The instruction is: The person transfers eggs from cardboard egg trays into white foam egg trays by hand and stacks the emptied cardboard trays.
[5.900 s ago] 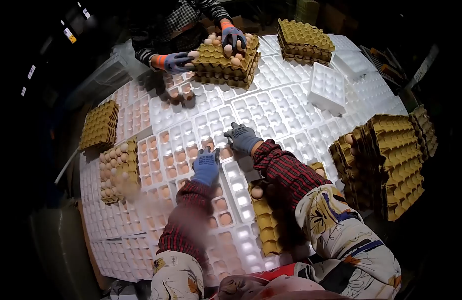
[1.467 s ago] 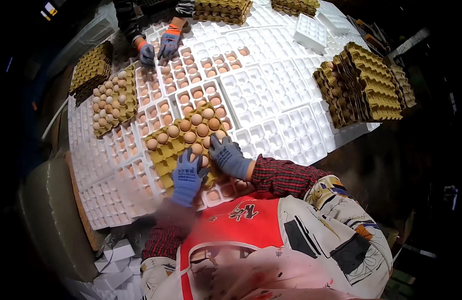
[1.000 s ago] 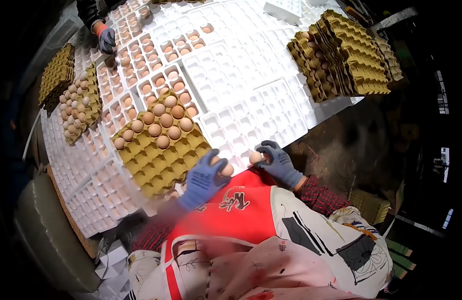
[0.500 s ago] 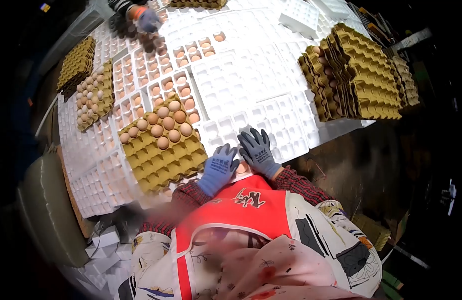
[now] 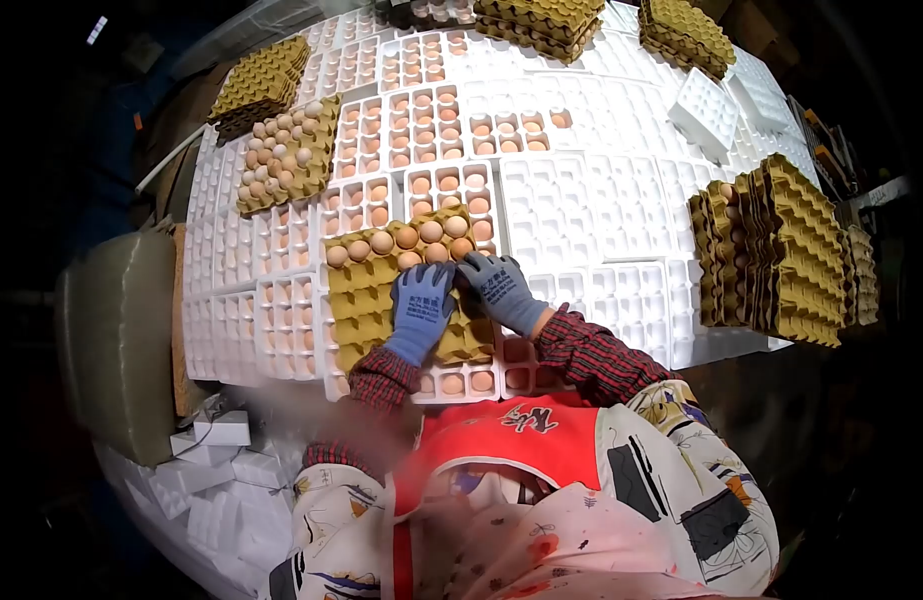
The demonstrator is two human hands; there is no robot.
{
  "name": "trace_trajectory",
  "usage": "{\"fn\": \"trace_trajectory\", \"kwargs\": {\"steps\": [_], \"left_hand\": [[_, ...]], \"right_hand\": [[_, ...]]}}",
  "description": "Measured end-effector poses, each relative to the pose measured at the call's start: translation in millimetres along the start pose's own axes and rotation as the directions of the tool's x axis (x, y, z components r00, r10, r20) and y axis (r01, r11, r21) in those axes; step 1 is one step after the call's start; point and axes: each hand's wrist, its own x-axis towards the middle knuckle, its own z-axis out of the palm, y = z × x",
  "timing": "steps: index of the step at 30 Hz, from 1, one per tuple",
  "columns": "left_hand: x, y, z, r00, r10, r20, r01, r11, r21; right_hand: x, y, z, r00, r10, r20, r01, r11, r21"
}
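Observation:
A brown pulp egg tray point(image 5: 359, 300) lies tilted over the white foam trays in front of me. Its far row holds several brown eggs point(image 5: 381, 242), with more in the row behind my fingertips. My left hand point(image 5: 424, 305), in a blue-grey glove, bends its fingers down into the tray beside an egg point(image 5: 409, 260). Close at its right, my right hand point(image 5: 501, 287), gloved alike, curls its fingers at the tray's right side, just below another egg point(image 5: 462, 247). Both hands seem closed around eggs, which the gloves mostly hide.
White foam trays point(image 5: 546, 205) cover the table, several filled with eggs point(image 5: 421, 110). Stacked pulp trays point(image 5: 781, 250) stand at the right, others point(image 5: 261, 80) at the far left. Another pulp tray of eggs point(image 5: 286, 160) lies left. White foam blocks point(image 5: 221, 430) sit low left.
Both hands have moved from the foam tray at the table's front edge up and left onto the pulp tray, over its nearest eggs. The camera view has shifted.

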Motion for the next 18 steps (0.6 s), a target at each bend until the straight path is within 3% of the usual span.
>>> {"fn": "trace_trajectory", "kwargs": {"steps": [2,4,5,6,7,8,9,10,11,12,13,14,15,16,17,18], "left_hand": [[-1.3,-9.4,12.6,0.999,0.039,0.020,-0.040,0.998,0.040],[-1.8,-14.9,8.8,0.998,0.048,0.049,-0.049,0.998,0.025],[-4.0,-21.0,4.5,0.998,0.058,-0.014,-0.059,0.987,-0.147],[-2.9,-25.3,-5.1,0.995,0.054,-0.081,-0.077,0.947,-0.311],[-4.3,-27.4,-16.6,0.983,-0.081,-0.163,-0.007,0.879,-0.477],[-7.4,-37.0,-13.1,0.958,-0.232,-0.171,0.044,0.703,-0.710],[-11.4,-47.8,-10.4,0.920,-0.370,-0.129,0.063,0.466,-0.883],[-14.1,-52.6,-21.7,0.852,-0.481,0.206,0.197,-0.069,-0.978],[-15.4,-70.2,-17.5,0.910,-0.341,0.238,0.176,-0.202,-0.964],[-12.2,-72.2,-18.0,0.910,-0.317,0.268,0.239,-0.128,-0.963],[-9.3,-73.6,-20.3,0.908,-0.295,0.296,0.295,-0.050,-0.954],[-8.4,-70.6,-21.1,0.958,-0.234,0.168,0.254,0.412,-0.875],[-8.2,-62.0,-23.0,0.990,-0.118,0.079,0.141,0.782,-0.608],[-9.5,-44.7,-35.8,0.993,-0.097,0.070,0.114,0.938,-0.328],[-16.4,-44.9,-28.0,0.993,-0.094,0.071,0.113,0.936,-0.332],[-19.0,-44.0,-22.8,0.992,-0.067,0.103,0.087,0.976,-0.199]], "right_hand": [[3.8,3.3,1.3,1.000,-0.009,-0.023,0.008,0.999,-0.038],[0.1,6.5,-12.4,0.983,0.175,-0.047,-0.136,0.882,0.451],[-1.7,14.3,-9.1,0.954,0.243,-0.177,-0.094,0.800,0.592],[2.4,19.5,-14.1,0.924,0.380,-0.045,-0.152,0.473,0.868],[7.9,25.1,-18.5,0.885,0.448,0.131,-0.175,0.057,0.983],[10.0,32.0,-23.6,0.859,0.432,0.275,-0.248,-0.118,0.961],[21.6,37.1,-25.7,0.846,0.408,0.344,-0.380,0.008,0.925],[33.6,38.2,-19.4,0.915,0.356,0.188,-0.349,0.468,0.812],[44.1,34.2,-9.9,0.970,0.229,0.079,-0.236,0.824,0.516],[47.8,21.9,-3.9,0.990,0.139,-0.031,-0.128,0.963,0.237],[50.8,13.8,0.5,0.982,0.152,0.113,-0.150,0.988,-0.026],[49.7,8.6,5.2,0.982,0.161,0.102,-0.153,0.985,-0.085],[48.8,5.8,8.7,0.981,0.170,0.092,-0.156,0.977,-0.143],[48.3,7.8,4.6,0.980,0.174,0.093,-0.159,0.976,-0.146],[45.0,13.8,-3.7,0.981,0.182,0.064,-0.188,0.977,0.098],[40.8,20.3,-10.9,0.980,0.196,0.038,-0.197,0.921,0.336]]}}
